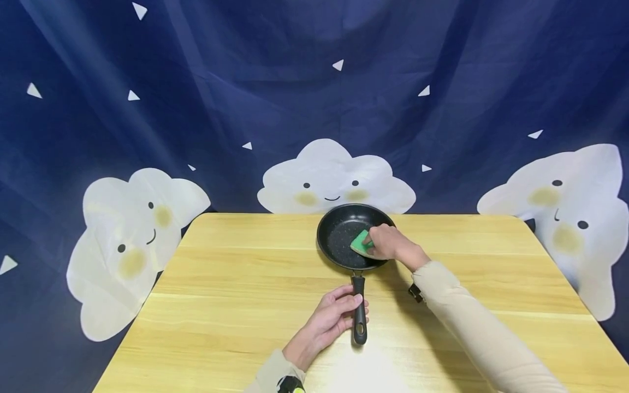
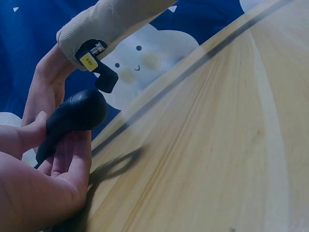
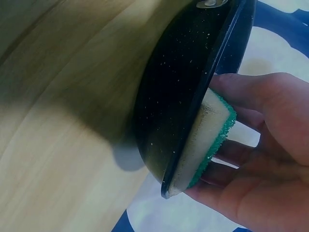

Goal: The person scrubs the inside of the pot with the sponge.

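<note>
One pan [image 1: 338, 236] over wooden table [image 1: 236, 289], blue curtain [image 1: 290, 93] behind

I have the left forearm [image 1: 275, 372] coming in low, short in my head view, with the left hand [image 1: 330, 322] angled forward and inward, thumb [image 2: 31, 135] on one side and fingers [image 2: 77, 151] curled beneath. My right arm [image 1: 484, 327] stretches diagonally from the lower right, reaching farther forward, the right hand [image 1: 391, 243] bent down in a pinch.
</note>
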A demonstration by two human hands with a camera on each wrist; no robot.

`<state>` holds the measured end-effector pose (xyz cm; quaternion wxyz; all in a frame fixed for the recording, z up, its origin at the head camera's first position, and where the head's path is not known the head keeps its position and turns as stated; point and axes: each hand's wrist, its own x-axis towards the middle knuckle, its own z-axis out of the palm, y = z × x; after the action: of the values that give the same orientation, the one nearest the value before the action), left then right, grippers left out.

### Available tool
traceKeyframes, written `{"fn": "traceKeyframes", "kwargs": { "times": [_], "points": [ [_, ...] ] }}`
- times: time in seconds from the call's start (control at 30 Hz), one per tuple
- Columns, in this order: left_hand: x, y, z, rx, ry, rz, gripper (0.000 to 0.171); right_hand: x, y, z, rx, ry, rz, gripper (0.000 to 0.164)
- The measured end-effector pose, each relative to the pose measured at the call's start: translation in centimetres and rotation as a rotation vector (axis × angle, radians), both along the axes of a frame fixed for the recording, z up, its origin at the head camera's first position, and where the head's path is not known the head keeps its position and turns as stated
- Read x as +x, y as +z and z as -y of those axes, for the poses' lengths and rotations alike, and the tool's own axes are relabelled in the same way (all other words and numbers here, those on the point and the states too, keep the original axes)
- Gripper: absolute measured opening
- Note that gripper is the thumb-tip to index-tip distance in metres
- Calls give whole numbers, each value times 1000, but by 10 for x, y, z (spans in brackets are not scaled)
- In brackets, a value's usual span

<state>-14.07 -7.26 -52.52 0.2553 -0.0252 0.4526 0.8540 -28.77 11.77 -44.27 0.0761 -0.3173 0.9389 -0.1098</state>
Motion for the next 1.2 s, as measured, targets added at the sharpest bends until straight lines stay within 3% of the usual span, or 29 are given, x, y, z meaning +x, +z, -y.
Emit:
{"fn": "traceKeyframes", "kwargs": {
  "times": [1.2],
  "points": [
    [-2,1,1,-1,-7,14,36,15,-6,8,-156,-25,93,21]
  ]
}}
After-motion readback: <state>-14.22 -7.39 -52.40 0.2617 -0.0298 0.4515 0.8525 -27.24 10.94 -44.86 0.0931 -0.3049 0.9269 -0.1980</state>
